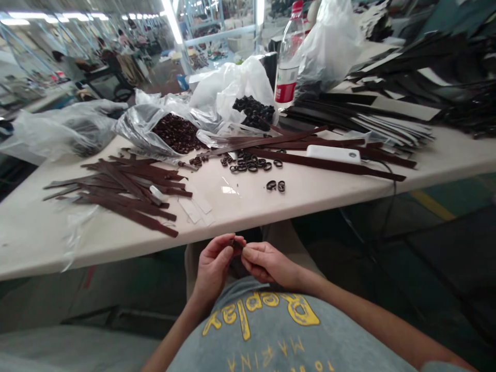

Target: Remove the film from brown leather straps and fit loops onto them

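My left hand (pixel 214 266) and my right hand (pixel 270 262) meet in front of my shirt, just below the table's near edge. Between their fingertips is a small dark piece (pixel 237 245), pinched from both sides. Its exact shape is mostly covered by my fingers. On the table beyond lie two dark loops (pixel 276 186), with a cluster of similar loops (pixel 251 163) behind them. To the left is a spread pile of dark brown straps (pixel 127 188).
The table (pixel 248 206) also carries a bag of small brown pieces (pixel 176 133), black pieces (pixel 253 111), long brown straps (pixel 333 164), a white power bank (pixel 333 153) with a cable, a plastic bottle (pixel 287 77) and stacked black strips (pixel 349 116). People sit at distant workstations.
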Demonstrator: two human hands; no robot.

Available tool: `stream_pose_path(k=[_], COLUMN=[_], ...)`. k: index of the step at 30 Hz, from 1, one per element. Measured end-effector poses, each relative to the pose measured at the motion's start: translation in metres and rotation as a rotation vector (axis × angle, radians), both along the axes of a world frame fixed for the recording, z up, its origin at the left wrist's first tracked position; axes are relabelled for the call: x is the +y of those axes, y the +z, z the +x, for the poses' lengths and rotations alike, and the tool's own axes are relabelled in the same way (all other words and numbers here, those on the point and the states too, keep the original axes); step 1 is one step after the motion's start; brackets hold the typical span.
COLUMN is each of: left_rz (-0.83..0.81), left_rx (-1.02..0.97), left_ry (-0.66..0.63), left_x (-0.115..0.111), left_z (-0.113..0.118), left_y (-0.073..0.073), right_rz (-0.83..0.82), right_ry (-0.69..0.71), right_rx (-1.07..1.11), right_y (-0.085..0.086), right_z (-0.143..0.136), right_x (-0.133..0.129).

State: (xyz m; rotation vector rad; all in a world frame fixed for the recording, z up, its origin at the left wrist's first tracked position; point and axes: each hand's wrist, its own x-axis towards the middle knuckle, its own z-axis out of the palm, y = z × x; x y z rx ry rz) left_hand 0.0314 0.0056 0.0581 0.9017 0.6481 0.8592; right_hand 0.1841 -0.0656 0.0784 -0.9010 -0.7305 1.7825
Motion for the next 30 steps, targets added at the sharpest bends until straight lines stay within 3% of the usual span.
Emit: stream_pose_path(k=[9,11,15,19,25,30], left_rz=[0.181,0.093,-0.098,-0.067,0.027,-0.024], left_rx=[0.149,0.092,0.044,0.120,0.246,0.199], left_ry=[-0.122,-0.080,0.003,-0.042,0.021,0.143], left_x=[0.001,-0.003,-0.010,-0.009,-0.007,-0.004], left_z=[-0.011,-0.007,0.000,-0.004,-0.012,-0.014], left_y=[0.002,0.001,-0.002,-0.005,-0.006,0.004], right_rz=[0.040,0.147,0.391,0.509,0.519,0.401], right_ry=[-0.012,-0.059,-0.138,-0.101,-0.030,0.088], right_rx=[-0.198,-0.363,-0.907,-1.187,-1.317,-1.311], right_y=[-0.003,-0.004,-0.002,0.001,0.004,0.010], right_z=[-0.008,-0.008,-0.003,0.001,-0.002,-0.002], right_x=[-0.001,-0.001,0.000,-0.001,0.000,0.001])
